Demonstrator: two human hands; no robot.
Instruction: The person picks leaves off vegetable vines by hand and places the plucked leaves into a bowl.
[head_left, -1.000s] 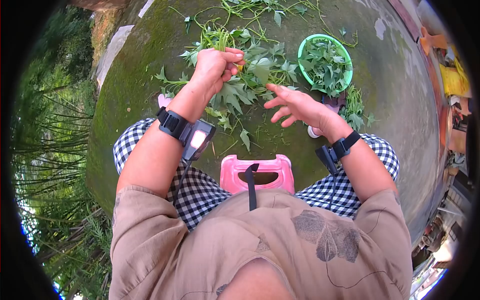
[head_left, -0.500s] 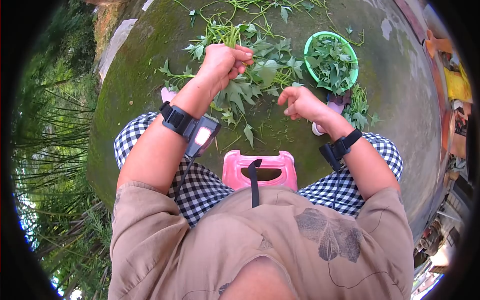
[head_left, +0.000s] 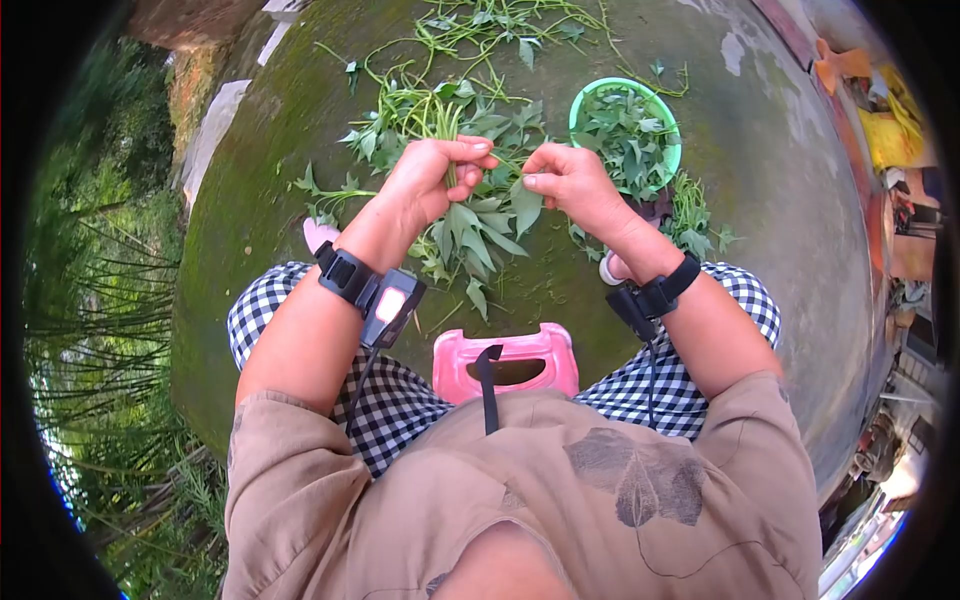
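My left hand (head_left: pixel 432 178) is closed around a bunch of leafy green stems (head_left: pixel 466 228), which look like sweet potato vine. The stem ends stick up above the fist and broad leaves hang below it. My right hand (head_left: pixel 583 190) pinches a leafy stem (head_left: pixel 525 206) at the right side of the bunch, thumb against fingers. A thin stalk runs between the two hands. Behind the right hand stands a round green basket (head_left: pixel 672 150) filled with picked leaves (head_left: pixel 622 130).
More vines (head_left: pixel 500 28) lie across the mossy concrete ground (head_left: pixel 270 170). A small pile of stems (head_left: pixel 690 215) rests below the basket. Between my knees is a pink plastic stool (head_left: pixel 505 350). Plants (head_left: pixel 110 270) grow along the left; yellow cloth (head_left: pixel 888 135) lies at far right.
My right hand has moved left to the bunch and its fingers have closed on a leafy stem. The left hand keeps its hold. The whole view has shifted slightly.
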